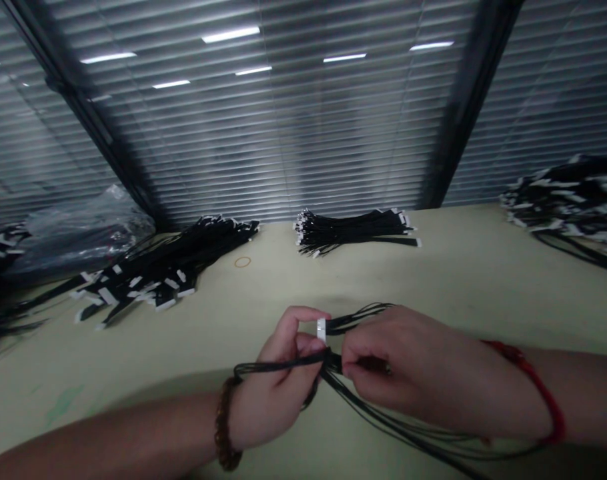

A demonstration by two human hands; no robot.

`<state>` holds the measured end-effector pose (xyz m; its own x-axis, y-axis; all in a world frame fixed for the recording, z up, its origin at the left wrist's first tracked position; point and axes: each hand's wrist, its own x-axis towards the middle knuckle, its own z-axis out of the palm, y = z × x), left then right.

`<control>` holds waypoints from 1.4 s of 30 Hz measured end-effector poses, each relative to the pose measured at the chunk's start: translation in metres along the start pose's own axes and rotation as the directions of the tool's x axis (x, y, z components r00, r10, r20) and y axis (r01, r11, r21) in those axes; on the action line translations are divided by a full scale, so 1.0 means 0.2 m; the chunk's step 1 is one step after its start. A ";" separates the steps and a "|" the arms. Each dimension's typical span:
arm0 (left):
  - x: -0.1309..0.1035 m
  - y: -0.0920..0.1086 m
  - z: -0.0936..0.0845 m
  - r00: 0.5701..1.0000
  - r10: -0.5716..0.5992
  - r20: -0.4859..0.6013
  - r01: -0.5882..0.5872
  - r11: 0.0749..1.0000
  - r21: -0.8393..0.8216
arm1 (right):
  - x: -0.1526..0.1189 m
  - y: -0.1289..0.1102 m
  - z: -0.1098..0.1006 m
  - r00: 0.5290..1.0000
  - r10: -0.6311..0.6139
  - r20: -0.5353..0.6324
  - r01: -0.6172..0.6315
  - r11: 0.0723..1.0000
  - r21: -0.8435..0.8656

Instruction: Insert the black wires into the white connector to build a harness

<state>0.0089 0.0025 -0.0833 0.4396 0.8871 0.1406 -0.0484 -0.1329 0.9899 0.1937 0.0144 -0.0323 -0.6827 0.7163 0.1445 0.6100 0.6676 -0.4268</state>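
My left hand pinches a white plug connector between thumb and forefinger, above the table. Thin black wires run from that connector toward the right. Just right of it, my right hand is closed, its thumb and forefinger gripping the black wire harness where the strands gather. Loose strands trail from there down to the lower right, and a loop passes over my left hand's palm side. The ends inside my right fist are hidden.
On the pale table lie black cable bundles with white connectors: one at back centre, one at left, a big heap at right. A clear plastic bag and a rubber band lie leftward. Window blinds stand behind.
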 end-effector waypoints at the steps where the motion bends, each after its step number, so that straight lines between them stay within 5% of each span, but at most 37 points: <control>1: 0.00 0.00 0.00 1.000 -0.005 0.000 0.005 1.000 -0.001 | 0.00 0.00 0.00 1.000 -0.004 0.011 0.004 1.000 -0.003; 8: 0.04 0.00 -0.01 0.995 -0.039 -0.095 0.039 0.999 -0.002 | 0.00 0.00 -0.04 0.999 0.050 0.015 -0.051 0.991 0.122; 10: 0.04 0.00 0.00 0.992 -0.048 -0.117 0.047 0.999 -0.005 | -0.01 0.01 -0.12 0.980 0.040 0.196 -0.095 0.956 0.278; 12: 0.04 0.00 0.00 0.990 -0.064 -0.128 0.062 0.998 -0.017 | -0.04 0.02 -0.22 0.897 -0.041 0.440 -0.195 0.857 0.477; 14: 0.03 0.00 0.01 0.987 -0.084 -0.135 0.079 0.996 -0.038 | -0.08 0.05 -0.32 0.862 -0.110 0.495 -0.285 0.702 0.652; 16: 0.03 0.00 0.01 0.987 -0.091 -0.133 0.084 0.995 -0.058 | -0.10 0.09 -0.39 0.933 -0.075 0.353 -0.228 0.637 0.737; 19: 0.04 0.00 0.01 0.987 -0.087 -0.133 0.079 0.995 -0.063 | -0.10 0.13 -0.47 0.998 0.004 -0.066 0.044 0.711 0.701; 22: 0.04 -0.01 0.00 0.985 -0.095 -0.144 0.088 0.995 -0.050 | -0.05 0.15 -0.51 0.862 0.138 -0.488 0.249 0.722 0.645; 25: 0.04 -0.02 0.00 0.983 -0.098 -0.155 0.088 0.994 -0.070 | 0.00 0.14 -0.53 0.740 0.301 -0.602 0.219 0.738 0.639; 26: 0.04 -0.02 0.00 0.983 -0.100 -0.154 0.088 0.993 -0.082 | 0.00 0.13 -0.52 0.741 0.330 -0.585 0.187 0.735 0.652; 28: 0.04 -0.02 0.00 0.983 -0.105 -0.154 0.090 0.991 -0.098 | 0.00 0.11 -0.50 0.814 0.315 -0.487 0.135 0.713 0.688; 31: 0.03 -0.01 0.01 0.982 -0.101 -0.157 0.084 0.991 -0.108 | -0.02 0.05 -0.40 0.980 0.152 -0.129 -0.029 0.750 0.661; 33: 0.03 0.00 0.01 0.985 -0.087 -0.152 0.067 0.989 -0.130 | -0.04 0.02 -0.31 0.994 0.104 0.043 -0.111 0.859 0.500; 35: 0.03 0.00 0.01 0.989 -0.067 -0.129 0.047 0.987 -0.153 | -0.04 0.00 -0.22 0.996 0.081 -0.027 -0.072 0.969 0.235; 38: 0.03 0.01 0.02 0.993 -0.050 -0.107 0.033 0.987 -0.158 | -0.05 -0.01 -0.13 0.979 -0.014 -0.205 -0.011 0.993 -0.120; 42: 0.03 0.00 0.02 0.994 -0.035 -0.102 0.019 0.988 -0.154 | -0.06 0.01 -0.10 0.968 -0.079 -0.240 0.023 0.973 -0.230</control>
<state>0.0144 0.0054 -0.0828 0.3470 0.9318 0.1067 -0.1774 -0.0465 0.9830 0.2114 0.0105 -0.0164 -0.6125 0.6887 0.3879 0.6705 0.7126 -0.2065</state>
